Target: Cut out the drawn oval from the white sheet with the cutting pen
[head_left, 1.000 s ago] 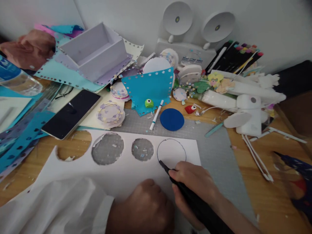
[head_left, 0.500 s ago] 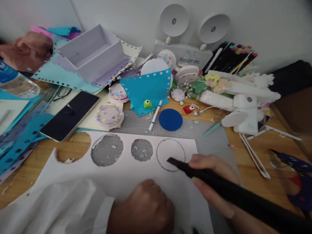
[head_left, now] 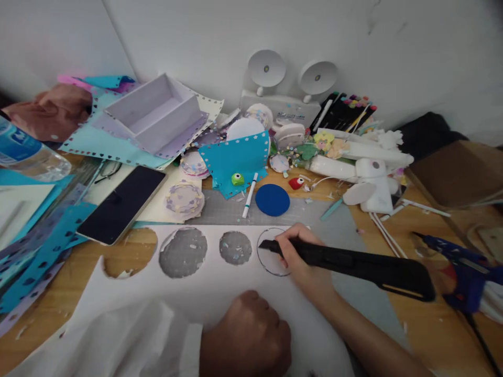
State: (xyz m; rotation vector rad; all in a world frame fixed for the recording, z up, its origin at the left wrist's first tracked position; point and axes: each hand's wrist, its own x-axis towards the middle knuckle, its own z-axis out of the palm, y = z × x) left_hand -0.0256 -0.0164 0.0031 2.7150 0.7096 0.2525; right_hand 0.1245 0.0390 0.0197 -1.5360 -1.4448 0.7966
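My right hand [head_left: 301, 256] grips a black utility knife [head_left: 365, 267], its tip over a circle outline [head_left: 271, 271] drawn on a white sheet [head_left: 212, 293]. Left of that outline, the sheet has two round cut-out holes and an open curved cut at its far left edge. My left hand [head_left: 251, 332], in a white sleeve, rests closed as a fist on the sheet below the holes; its fingertips are tucked out of sight. A blue disc [head_left: 272, 200] lies just beyond the sheet, on the grey cutting mat [head_left: 220, 207].
Beyond the sheet lie a marker [head_left: 250, 195], a phone [head_left: 122, 205], decorated round pieces [head_left: 184, 200] and teal paper [head_left: 236, 157]. A lilac box [head_left: 157, 115] and water bottle [head_left: 35, 152] are at left. To the right sit a blue glue gun [head_left: 463, 272] and a cardboard box [head_left: 459, 173].
My right hand has moved up and left over the drawn circle, turning the knife closer to level. My left fist stays closed on the sheet. The camera view has shifted.
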